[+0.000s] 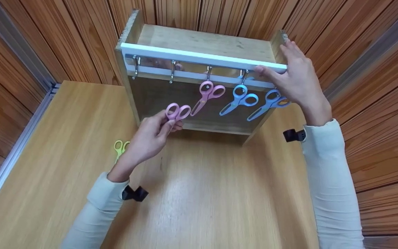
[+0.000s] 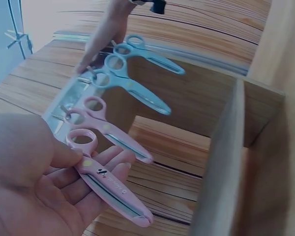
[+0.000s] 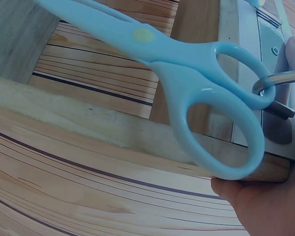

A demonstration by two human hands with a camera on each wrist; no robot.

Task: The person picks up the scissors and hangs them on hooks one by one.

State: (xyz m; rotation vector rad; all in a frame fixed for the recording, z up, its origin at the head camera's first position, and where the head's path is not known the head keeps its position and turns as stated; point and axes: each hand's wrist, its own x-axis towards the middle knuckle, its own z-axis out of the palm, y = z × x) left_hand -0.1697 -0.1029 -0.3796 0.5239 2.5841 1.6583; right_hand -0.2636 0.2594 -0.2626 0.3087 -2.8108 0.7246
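My left hand [image 1: 147,140] pinches a pair of pink scissors [image 2: 110,179] near the pivot, thumb on top and fingers beneath. Their finger loops point up, just left of a second pair of pink scissors [image 1: 203,100] hanging from a hook. To its right hang blue scissors [image 1: 236,101] and another blue pair [image 1: 267,103], each by a loop on its hook. My right hand [image 1: 302,79] grips the top right corner of the wooden shelf [image 1: 206,36]. Its thumb lies on the white-edged hook rail [image 1: 192,55], while the fingers reach over the side panel.
Two metal hooks, a far left hook [image 1: 135,67] and another hook [image 1: 172,72], stick out of the rail. Yellow-green scissors [image 1: 118,147] lie on the wooden table [image 1: 202,200], partly hidden by my left arm. Wood-plank walls [image 1: 389,138] stand behind and at both sides.
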